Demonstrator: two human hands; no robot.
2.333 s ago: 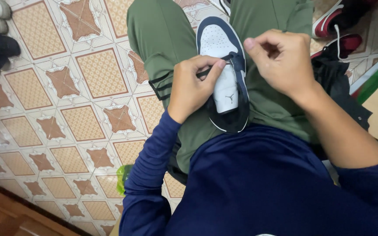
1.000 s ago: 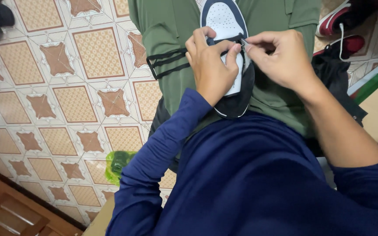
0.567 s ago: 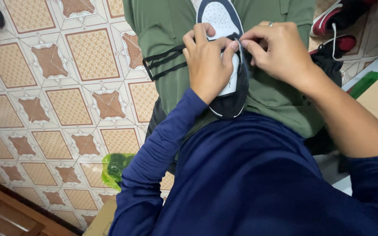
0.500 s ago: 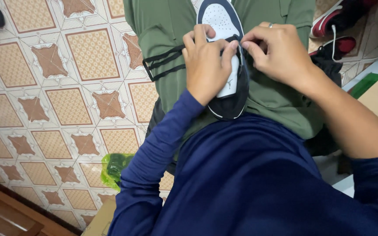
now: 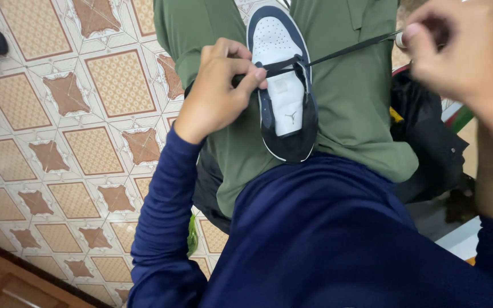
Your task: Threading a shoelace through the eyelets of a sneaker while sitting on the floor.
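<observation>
Sneaker [image 5: 283, 85] lies on my lap, between my thighs. My left hand [image 5: 215, 94] pinches one end of the black lace [image 5: 349, 51], my right hand [image 5: 463, 48] pulls the other, hands wide apart. Uneven pulling could slip the lace out of an eyelet.

Shoe [image 5: 283, 85]: smooth white and navy leather-like upper, perforated over the toe, matt. Lace [image 5: 349, 51]: flat black woven cloth, pinched by the left hand [image 5: 215, 94] and right hand [image 5: 457, 51]. Trousers [image 5: 349, 102]: matt green cloth. Sleeve [image 5: 164, 217]: soft navy knit. Floor [image 5: 58, 114]: glossy patterned ceramic tiles.
</observation>
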